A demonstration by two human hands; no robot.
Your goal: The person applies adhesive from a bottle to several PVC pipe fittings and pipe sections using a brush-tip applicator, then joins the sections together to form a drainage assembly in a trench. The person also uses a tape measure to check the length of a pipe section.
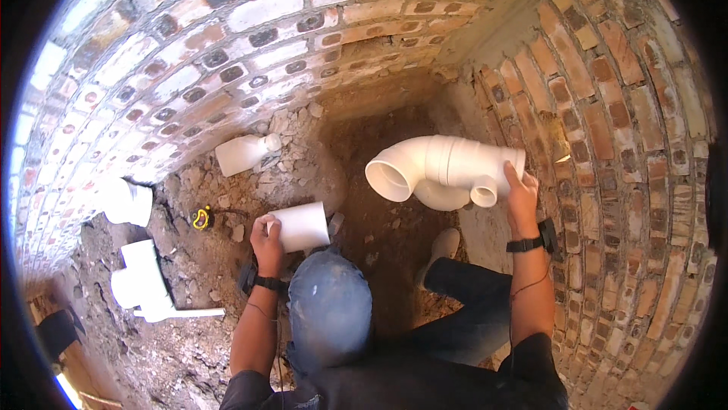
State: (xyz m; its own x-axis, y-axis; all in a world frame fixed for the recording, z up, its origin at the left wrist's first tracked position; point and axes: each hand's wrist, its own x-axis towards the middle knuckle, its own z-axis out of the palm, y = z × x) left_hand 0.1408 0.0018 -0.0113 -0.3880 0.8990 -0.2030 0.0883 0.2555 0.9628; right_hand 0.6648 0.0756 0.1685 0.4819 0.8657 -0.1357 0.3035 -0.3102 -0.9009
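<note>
My left hand (267,246) grips the near-left end of a short, wide white plastic pipe (301,227), which lies over the dirt just beyond my bent knee. Out to the right, my right hand (522,196) is closed on the right end of a white pipe assembly (455,161). A curved elbow forms its left end, with the open mouth facing down and left. A small side branch sticks out near my right hand, and a rounded bend shows beneath the body. The undersides of both pieces are hidden.
Brick walls (591,137) rise ahead and to the right. A white bottle (241,155) lies on rubble near the far wall. Farther left are a yellow-and-black tape measure (200,218), a white fitting (130,203) and a branched white fitting (145,282). A dark trench (379,118) runs ahead.
</note>
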